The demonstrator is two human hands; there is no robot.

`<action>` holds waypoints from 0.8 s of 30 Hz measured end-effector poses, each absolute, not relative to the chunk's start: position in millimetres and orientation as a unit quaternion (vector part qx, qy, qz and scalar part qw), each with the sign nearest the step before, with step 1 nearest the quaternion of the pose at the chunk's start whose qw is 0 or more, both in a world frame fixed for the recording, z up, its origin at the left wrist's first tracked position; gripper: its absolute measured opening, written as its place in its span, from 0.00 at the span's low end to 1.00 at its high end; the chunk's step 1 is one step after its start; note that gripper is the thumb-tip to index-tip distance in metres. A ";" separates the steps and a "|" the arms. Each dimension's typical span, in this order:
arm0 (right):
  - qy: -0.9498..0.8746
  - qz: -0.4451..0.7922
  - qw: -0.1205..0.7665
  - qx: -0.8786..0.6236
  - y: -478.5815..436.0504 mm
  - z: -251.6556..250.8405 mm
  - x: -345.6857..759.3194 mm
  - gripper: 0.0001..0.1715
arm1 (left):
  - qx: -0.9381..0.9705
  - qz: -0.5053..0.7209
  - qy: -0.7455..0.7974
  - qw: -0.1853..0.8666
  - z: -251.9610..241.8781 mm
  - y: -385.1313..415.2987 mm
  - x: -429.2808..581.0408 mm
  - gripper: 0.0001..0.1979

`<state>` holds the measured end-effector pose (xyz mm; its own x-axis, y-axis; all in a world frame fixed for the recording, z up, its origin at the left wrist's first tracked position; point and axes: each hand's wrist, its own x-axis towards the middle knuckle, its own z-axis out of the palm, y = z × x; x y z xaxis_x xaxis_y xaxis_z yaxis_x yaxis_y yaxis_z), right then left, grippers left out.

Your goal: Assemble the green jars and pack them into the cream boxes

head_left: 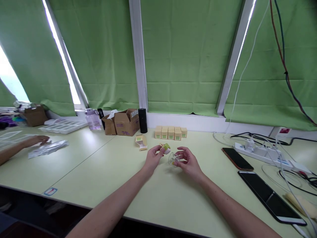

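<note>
Pinched in my left hand [154, 158] is a small green-and-white item [166, 148] with a thin loop; its exact kind is too small to tell. My right hand [190, 162] grips a clear plastic piece [171, 158] by its edge, with a spot of yellow near the fingertips. Both hands are just above the table, close together, and the two items are apart. Beyond my left hand lies an opened small cardboard box [141, 142] with a green label. Several closed boxes of the same sort [171, 133] stand in a group farther back.
Two phones [238, 159] and a white power strip [262, 154] with tangled cables are on the right. Cardboard cartons [126, 123], a black cylinder [143, 120] and a purple bottle [92, 119] stand along the back. At left, another person's hand [37, 141] touches clear plastic packets [48, 148].
</note>
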<state>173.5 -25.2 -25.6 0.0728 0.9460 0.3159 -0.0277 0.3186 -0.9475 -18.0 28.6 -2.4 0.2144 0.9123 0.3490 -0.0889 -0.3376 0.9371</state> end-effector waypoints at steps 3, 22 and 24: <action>-0.531 0.430 0.605 -0.408 -24.7 -25.3 171.7 0.38 | 0.628 0.526 0.324 0.474 -2.0 28.1 -16.9 0.26; -0.516 0.455 0.602 -0.405 -28.0 -18.9 168.1 0.40 | 0.673 0.478 0.325 0.461 -7.6 24.0 -14.1 0.27; -0.515 0.455 0.600 -0.409 -28.5 -18.0 168.0 0.40 | 0.675 0.473 0.332 0.459 -8.2 23.4 -14.1 0.28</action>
<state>168.0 -28.5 -18.0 0.0545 0.9678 0.2458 -0.1256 0.2509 -0.9598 -14.1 23.4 -8.2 0.3320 0.8820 0.3344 0.0129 -0.3588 0.9333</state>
